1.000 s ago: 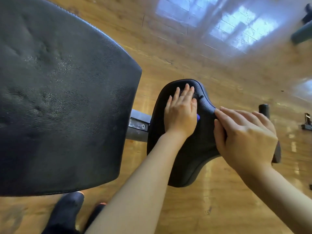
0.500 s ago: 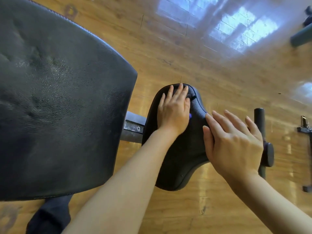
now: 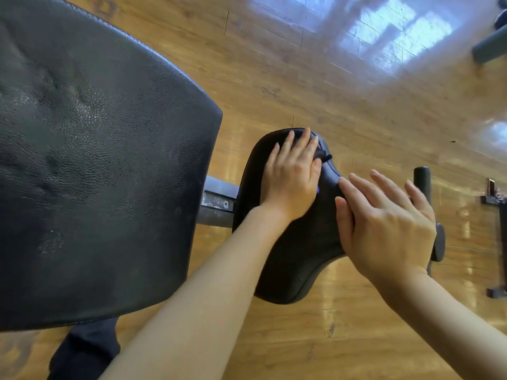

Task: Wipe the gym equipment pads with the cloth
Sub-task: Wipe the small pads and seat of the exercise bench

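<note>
Glossy wood floor (image 3: 274,64); left hand (image 3: 292,176) flat on pebbled black seat pad (image 3: 296,259).

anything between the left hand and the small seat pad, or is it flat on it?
Nothing visible stands between except the cloth. The left hand lies flat on the seat pad, fingers straight, a dark cloth peeking out beside the fingers. The right hand rests at the pad's right edge.

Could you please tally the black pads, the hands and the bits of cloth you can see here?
Black pads: 2, the large back pad and the small seat pad
Hands: 2, left hand and right hand
Cloth: 1, a dark cloth under the left hand
Total: 5
</note>
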Available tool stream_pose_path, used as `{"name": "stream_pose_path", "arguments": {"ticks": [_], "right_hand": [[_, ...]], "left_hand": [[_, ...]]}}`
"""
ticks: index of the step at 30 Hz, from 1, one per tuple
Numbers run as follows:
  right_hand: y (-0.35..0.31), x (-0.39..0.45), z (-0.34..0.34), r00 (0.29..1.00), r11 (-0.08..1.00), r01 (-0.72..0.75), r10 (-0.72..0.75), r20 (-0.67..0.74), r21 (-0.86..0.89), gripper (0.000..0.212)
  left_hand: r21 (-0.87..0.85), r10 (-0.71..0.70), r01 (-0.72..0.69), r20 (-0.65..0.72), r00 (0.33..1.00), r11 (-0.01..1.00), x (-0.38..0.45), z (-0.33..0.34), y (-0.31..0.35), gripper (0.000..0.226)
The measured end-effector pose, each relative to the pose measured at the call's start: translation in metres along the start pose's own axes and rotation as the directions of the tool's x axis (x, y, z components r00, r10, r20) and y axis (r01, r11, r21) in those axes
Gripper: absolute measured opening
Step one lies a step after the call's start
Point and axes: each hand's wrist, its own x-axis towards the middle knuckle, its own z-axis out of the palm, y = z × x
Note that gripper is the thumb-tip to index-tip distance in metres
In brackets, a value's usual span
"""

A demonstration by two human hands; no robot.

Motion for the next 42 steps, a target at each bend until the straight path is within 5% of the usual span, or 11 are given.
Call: {"name": "stream_pose_path", "arguments": {"ticks": [4, 7, 14, 21, 28, 34, 42], "right_hand": [[0.0, -0.001, -0.005, 0.996, 1.0, 0.01, -0.01, 0.088, -0.002, 0.04], [0.005, -0.002, -0.012, 0.976, 0.993, 0.109, -0.098, 0.197, -0.044, 0.046], [0.015, 0.006, -0.018, 0.905, 0.931, 0.324, -0.254, 0.341, -0.167, 0.06], [0.015, 0.004, -0.014, 0.921, 0.942, 0.325, -0.297, 0.253, -0.078, 0.052], [0.016, 0.005, -0.01, 0.93, 0.938, 0.338, -0.319, 0.184, -0.079, 0.048], [0.014, 0.001, -0.011, 0.931, 0.945, 0.323, -0.305, 0.202, -0.059, 0.049], [0.016, 0.005, -0.01, 0.932, 0.944, 0.323, -0.305, 0.198, -0.066, 0.047]], "left_hand": [[-0.047, -0.022, 0.015, -0.16, 0.987, 0.999, -0.052, 0.005, 0.005, 0.05], [-0.139, 0.022, -0.037, -0.106, 0.994, 0.99, -0.101, 0.008, 0.002, 0.048], [-0.134, -0.013, 0.008, -0.041, 0.999, 0.991, -0.014, 0.0, -0.001, 0.047], [-0.199, -0.02, -0.002, -0.109, 0.994, 0.98, -0.111, 0.011, -0.007, 0.048], [-0.123, -0.062, 0.056, -0.038, 0.997, 0.991, -0.001, 0.0, -0.008, 0.05], [-0.295, 0.054, -0.078, -0.087, 0.995, 0.952, -0.103, 0.008, -0.006, 0.046], [-0.1, 0.126, -0.124, 0.01, 0.992, 0.987, 0.001, -0.003, 0.005, 0.049]]}}
